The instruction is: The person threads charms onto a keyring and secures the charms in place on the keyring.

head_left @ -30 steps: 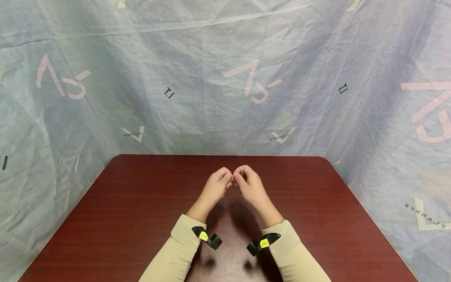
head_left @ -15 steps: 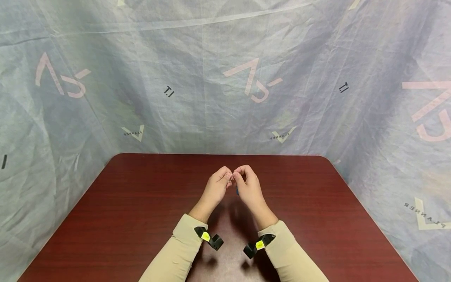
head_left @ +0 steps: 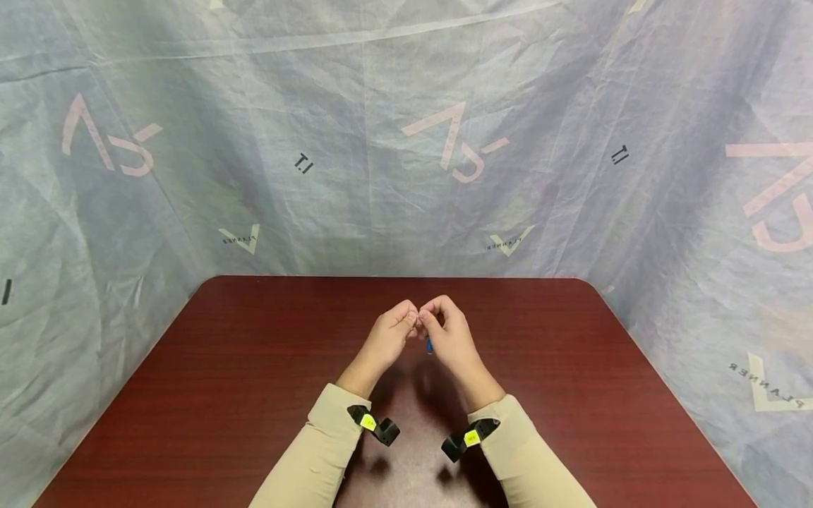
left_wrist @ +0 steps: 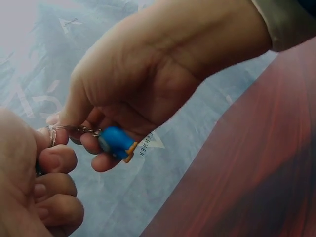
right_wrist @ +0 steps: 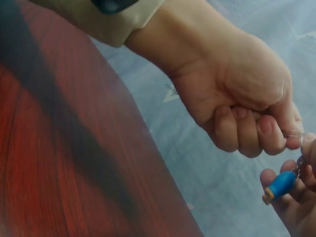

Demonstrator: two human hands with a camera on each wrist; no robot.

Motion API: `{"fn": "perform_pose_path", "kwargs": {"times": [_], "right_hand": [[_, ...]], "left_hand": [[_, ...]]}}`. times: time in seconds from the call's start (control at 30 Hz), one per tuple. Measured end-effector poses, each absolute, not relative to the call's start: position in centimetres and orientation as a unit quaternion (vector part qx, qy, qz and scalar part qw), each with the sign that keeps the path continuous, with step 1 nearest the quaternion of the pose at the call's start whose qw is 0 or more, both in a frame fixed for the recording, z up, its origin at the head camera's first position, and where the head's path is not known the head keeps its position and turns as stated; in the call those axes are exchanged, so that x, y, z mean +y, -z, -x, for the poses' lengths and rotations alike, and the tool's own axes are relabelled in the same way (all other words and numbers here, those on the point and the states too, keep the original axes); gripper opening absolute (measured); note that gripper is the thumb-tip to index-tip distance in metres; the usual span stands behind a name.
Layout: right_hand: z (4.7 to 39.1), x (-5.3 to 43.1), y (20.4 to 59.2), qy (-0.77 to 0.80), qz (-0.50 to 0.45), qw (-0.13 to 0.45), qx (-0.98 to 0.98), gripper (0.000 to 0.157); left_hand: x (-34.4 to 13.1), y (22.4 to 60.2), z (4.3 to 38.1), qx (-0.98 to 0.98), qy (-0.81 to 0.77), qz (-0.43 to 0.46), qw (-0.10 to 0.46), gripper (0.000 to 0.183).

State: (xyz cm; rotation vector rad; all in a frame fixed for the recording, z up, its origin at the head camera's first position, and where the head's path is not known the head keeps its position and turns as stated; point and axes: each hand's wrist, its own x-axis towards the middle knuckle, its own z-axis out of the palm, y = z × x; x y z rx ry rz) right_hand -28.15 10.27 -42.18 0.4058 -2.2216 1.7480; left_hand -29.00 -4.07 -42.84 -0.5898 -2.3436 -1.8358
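Both hands meet fingertip to fingertip above the table. A keychain hangs between them, with a small blue figure charm point(left_wrist: 114, 140) that has orange-yellow feet. Its short chain point(left_wrist: 89, 130) leads to a thin metal split ring point(left_wrist: 52, 136). My left hand point(head_left: 389, 335) pinches the ring between thumb and index finger, other fingers curled in. My right hand point(head_left: 454, 337) pinches the ring's other side near the chain; the charm rests against its lower fingers. In the head view only a bit of blue shows beside the right palm. Fingertips partly hide the ring.
A dark red wooden table point(head_left: 254, 367) lies under the hands. Grey printed cloth point(head_left: 368, 141) hangs behind it and on both sides. A black wrist camera point(head_left: 384, 430) sits on the left cuff, another wrist camera point(head_left: 456, 446) on the right.
Both hands stay nearly in place, with only slight shifts of the wrists. The blue charm has come more into sight below the right hand.
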Motion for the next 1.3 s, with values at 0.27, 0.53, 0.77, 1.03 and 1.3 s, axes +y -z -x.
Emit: {"fn": "perform_pose_path", "kwargs": {"times": [0.27,0.53,0.77,1.03,1.3], "right_hand": [[27.8,10.4,41.4,-0.592,-0.144,0.143,-0.780,0.006],[28.2,10.9,41.1,-0.622,-0.142,0.105,-0.763,0.007],[28.1,11.0,41.1,-0.664,-0.126,0.103,-0.730,0.010],[27.9,11.1,41.0,-0.680,-0.128,0.103,-0.714,0.010],[27.9,11.4,40.8,-0.687,-0.115,0.108,-0.709,0.011]], "left_hand": [[-4.4,42.5,29.0,-0.813,0.523,0.228,0.116,0.023],[-4.8,42.4,28.8,-0.840,0.434,0.274,0.177,0.020],[-4.7,42.5,28.8,-0.818,0.463,0.272,0.204,0.021],[-4.7,42.8,29.1,-0.802,0.491,0.279,0.194,0.023],[-4.7,43.1,29.2,-0.800,0.485,0.282,0.212,0.015]]}}
